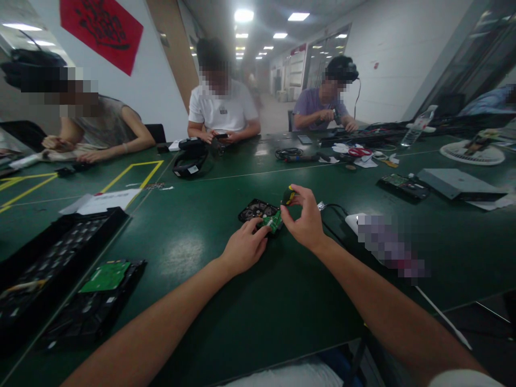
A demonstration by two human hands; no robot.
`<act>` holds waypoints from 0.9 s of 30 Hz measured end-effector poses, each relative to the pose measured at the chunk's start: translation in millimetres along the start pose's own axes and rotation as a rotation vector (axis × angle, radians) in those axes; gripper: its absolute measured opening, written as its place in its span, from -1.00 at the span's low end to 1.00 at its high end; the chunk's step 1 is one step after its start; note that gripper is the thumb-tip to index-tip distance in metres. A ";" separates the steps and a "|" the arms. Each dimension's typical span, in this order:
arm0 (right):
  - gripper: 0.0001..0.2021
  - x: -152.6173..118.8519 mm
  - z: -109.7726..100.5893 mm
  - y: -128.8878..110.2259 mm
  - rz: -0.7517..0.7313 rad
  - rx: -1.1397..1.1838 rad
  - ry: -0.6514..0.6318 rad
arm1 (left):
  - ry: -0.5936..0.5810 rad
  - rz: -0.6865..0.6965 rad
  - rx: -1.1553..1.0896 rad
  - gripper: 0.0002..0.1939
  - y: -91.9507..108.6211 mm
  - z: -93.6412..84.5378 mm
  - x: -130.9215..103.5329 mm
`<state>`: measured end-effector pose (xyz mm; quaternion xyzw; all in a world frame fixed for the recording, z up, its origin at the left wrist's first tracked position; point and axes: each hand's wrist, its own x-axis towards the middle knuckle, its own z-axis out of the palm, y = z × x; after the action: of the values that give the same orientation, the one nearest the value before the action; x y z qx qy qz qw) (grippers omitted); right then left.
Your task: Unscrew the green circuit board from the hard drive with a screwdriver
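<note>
A black cooling fan (257,208) lies on the green table in front of me. A small green circuit board (272,221) sits against its near right side. My left hand (245,244) grips the board's near left edge, fingers closed on it. In my right hand (305,220) a short screwdriver with a black and yellow handle (287,196) is pinched between thumb and fingers, standing roughly upright over the board's right end. The screwdriver's tip is hidden, so I cannot tell whether it touches a screw.
Left of me are a long black tray (60,258) and a black casing with a green board (105,277). On the right lie a phone-like device (387,244) with a cable, a grey metal box (459,185) and a water bottle (419,126). Several people sit across the table (193,301).
</note>
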<state>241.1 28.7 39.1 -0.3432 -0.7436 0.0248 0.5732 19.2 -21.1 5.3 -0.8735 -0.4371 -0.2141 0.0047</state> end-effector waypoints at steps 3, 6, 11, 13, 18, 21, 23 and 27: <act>-0.41 1.1 -1.4 -0.3 -0.005 -0.015 0.000 | -0.005 0.001 -0.003 -0.63 -1.1 0.2 0.3; -0.41 1.9 -2.7 -1.3 -0.017 -0.017 -0.014 | -0.009 0.007 0.002 -0.62 -1.4 0.1 0.3; -0.41 0.4 -1.0 -0.9 -0.011 0.006 -0.023 | 0.001 0.020 0.002 -0.63 -0.2 -0.9 0.3; -0.41 -0.2 -0.1 0.3 -0.005 0.009 -0.022 | 0.006 0.029 -0.003 -0.63 -0.3 -0.9 0.5; -0.39 1.3 -1.8 0.8 -0.013 -0.033 -0.017 | 0.009 0.037 -0.004 -0.59 -1.5 0.7 0.9; -0.39 2.3 -3.7 -0.6 -0.030 -0.047 -0.032 | 0.013 0.037 -0.010 -0.55 -1.8 1.4 0.7; -0.38 2.0 -3.8 -0.9 -0.035 -0.041 -0.053 | 0.015 0.037 -0.012 -0.53 -1.9 1.6 0.7; -0.36 0.2 -1.2 0.2 0.000 -0.036 -0.048 | 0.011 0.035 -0.014 -0.52 -2.4 1.8 1.3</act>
<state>242.2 28.5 39.5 -0.3528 -0.7575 0.0195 0.5490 18.8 -18.3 3.8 -0.8799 -0.4202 -0.2219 0.0050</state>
